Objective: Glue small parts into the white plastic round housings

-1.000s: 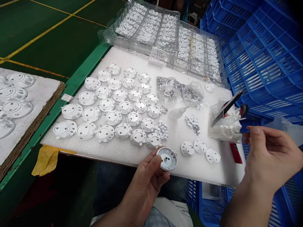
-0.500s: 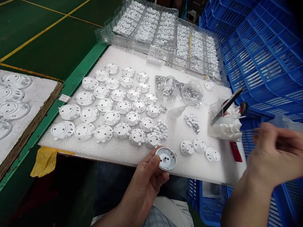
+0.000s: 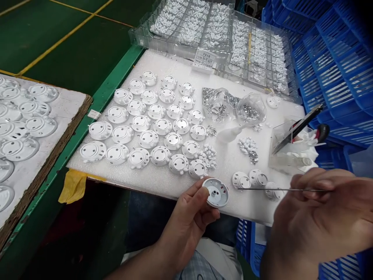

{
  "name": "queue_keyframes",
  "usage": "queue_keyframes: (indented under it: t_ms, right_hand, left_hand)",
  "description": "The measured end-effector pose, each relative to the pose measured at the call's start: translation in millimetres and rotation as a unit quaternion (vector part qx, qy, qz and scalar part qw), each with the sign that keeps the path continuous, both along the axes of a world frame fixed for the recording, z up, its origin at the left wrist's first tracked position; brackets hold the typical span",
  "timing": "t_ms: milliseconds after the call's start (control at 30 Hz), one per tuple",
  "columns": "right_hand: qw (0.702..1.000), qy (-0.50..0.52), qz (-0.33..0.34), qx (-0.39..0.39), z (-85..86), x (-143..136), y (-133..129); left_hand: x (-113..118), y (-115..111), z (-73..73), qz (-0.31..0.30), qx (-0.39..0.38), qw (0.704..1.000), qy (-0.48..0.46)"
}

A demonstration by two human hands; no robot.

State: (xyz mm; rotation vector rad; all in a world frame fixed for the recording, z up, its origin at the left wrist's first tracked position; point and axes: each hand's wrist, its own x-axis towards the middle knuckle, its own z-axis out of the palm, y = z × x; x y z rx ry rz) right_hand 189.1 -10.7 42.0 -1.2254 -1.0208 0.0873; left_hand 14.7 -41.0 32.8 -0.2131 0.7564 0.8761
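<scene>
My left hand [image 3: 194,212] grips a round white part [image 3: 217,193] by its left rim, with the hollow side and central post facing up. At the right, my right hand [image 3: 323,206] pinches a thin metal rod [image 3: 262,189]. The rod's tip points left and ends short of the held part. Three white round parts [image 3: 258,177] lie on the foam board just beyond the rod. Rows of similar white parts [image 3: 148,139] with dark dots cover the board's left side.
A foam board [image 3: 175,186] holds bags of small metal pieces [image 3: 250,111], a white bottle [image 3: 229,134], piles of small white pieces [image 3: 247,146] and a clear tool box [image 3: 284,157]. Clear trays [image 3: 180,42] stand behind. Blue crates [image 3: 344,70] rise at the right.
My right hand has moved left and down, and a thin rod now shows in its fingers. The camera view has shifted, while my left hand still holds the round part.
</scene>
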Motion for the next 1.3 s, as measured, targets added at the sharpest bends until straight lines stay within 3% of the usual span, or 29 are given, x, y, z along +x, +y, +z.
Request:
queue_keyframes:
  t_ms: [167,400,867,1133,1300]
  right_hand:
    - [1.000,-0.018,0.023,0.003,0.5,-29,9]
    - [0.998,-0.012,0.061,-0.005,-7.8,-32,7]
    - [0.999,-0.005,0.045,-0.001,-6.4,-27,9]
    - [0.998,0.000,0.070,0.003,-8.8,-29,9]
    - [0.998,-0.013,0.058,-0.034,-7.5,-33,8]
  left_hand:
    - [0,-1,-1.6,-0.002,0.026,1.000,-0.018]
    - [-1,-3,-2.1,0.002,0.032,0.999,-0.029]
    - [-1,-2,-1.2,-0.002,0.025,0.999,-0.025]
    - [-1,-2,-0.3,0.004,0.026,0.999,-0.019]
    - [-1,-2,-0.8,-0.001,0.017,1.000,-0.014]
